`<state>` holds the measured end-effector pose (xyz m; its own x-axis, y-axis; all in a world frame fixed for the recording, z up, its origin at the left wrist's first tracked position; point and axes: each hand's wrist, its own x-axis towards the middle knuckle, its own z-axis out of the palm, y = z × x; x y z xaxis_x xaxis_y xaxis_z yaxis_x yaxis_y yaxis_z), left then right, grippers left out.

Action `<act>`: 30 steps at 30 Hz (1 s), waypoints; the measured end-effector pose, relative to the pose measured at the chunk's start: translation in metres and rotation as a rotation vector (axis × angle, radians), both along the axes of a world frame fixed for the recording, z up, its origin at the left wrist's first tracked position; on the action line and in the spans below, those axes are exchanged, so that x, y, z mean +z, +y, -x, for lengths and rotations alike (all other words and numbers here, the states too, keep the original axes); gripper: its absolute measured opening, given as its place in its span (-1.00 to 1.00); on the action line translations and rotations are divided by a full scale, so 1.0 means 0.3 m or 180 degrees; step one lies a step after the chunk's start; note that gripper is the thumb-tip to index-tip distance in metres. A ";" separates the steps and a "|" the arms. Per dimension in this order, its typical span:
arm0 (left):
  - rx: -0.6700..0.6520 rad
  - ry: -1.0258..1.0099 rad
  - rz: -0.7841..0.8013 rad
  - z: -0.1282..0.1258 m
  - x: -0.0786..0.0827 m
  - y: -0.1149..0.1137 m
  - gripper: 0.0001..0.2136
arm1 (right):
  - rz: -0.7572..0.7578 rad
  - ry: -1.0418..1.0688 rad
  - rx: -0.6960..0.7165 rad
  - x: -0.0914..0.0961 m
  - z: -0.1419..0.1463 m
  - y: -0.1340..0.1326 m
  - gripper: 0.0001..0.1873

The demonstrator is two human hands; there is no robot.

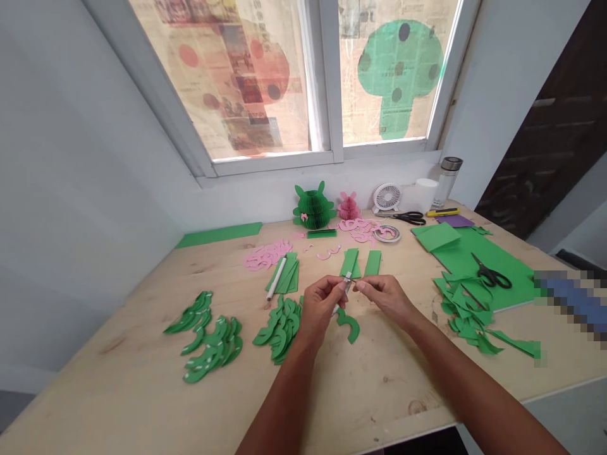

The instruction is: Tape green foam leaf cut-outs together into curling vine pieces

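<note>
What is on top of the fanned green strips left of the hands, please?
A white pen lies on the left part of the strips. Upper ones partly cover lower ones; what lies underneath is hidden.

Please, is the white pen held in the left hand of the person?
No, the white pen lies on the green paper strips, apart from the left hand.

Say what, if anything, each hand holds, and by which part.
The left hand and right hand seem to pinch a thin dark item between them; which part each grips cannot be told.
</note>
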<state>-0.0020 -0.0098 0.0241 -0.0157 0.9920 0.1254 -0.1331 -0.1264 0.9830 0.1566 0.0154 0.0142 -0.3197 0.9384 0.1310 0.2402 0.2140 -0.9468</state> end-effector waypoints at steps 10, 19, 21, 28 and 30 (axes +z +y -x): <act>-0.0076 -0.0032 0.0005 0.000 -0.007 0.000 -0.82 | -0.0241 -0.0073 -0.0112 -0.010 0.004 0.005 -0.56; -0.0124 0.0160 0.0077 -0.001 -0.017 0.002 -0.77 | -0.0415 0.0059 -0.0491 0.002 -0.007 0.005 -0.53; -0.0095 0.0203 0.0068 -0.003 -0.017 0.001 -0.76 | -0.0374 0.0090 -0.0622 0.001 -0.019 0.014 -0.51; 0.0022 0.0390 -0.0233 -0.008 -0.031 0.000 -0.74 | -0.0256 0.0365 -0.0817 -0.004 -0.031 0.033 -0.51; 0.0029 0.0616 -0.0340 -0.012 -0.039 0.000 -0.75 | -0.0274 0.0547 -0.1033 -0.004 -0.037 0.039 -0.49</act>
